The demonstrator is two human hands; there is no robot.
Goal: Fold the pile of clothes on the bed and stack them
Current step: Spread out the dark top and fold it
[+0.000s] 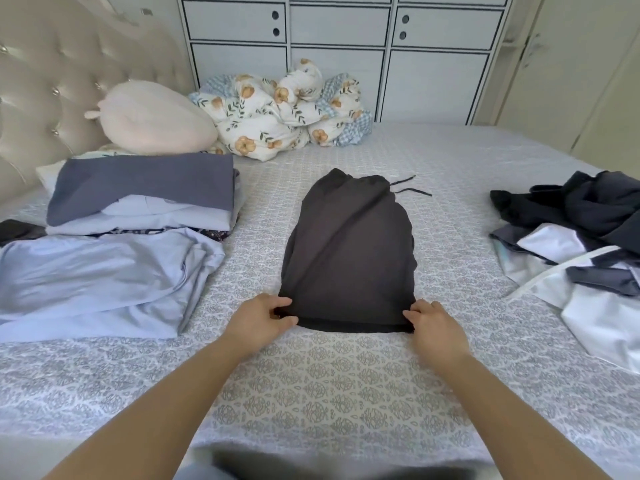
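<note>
Hands: our left hand (pixel 264 318) and right hand (pixel 433 323) each pinch a near corner of the dark grey garment (pixel 349 251), fingers (pixel 282 302) curled over its hem.
Garment: we see it lying flat and lengthwise mid-bed (pixel 346 386), drawstrings (pixel 412 187) trailing at its far end.
Left side: our folded stack (pixel 138 199) sits topped by a slate-blue piece, a pale blue garment (pixel 97 285) spread beside it.
Right side: we see the unfolded pile (pixel 581 251) of dark and white clothes, well apart.
Headboard end: a pink cushion (pixel 152 119) and floral quilt (pixel 284 112).
</note>
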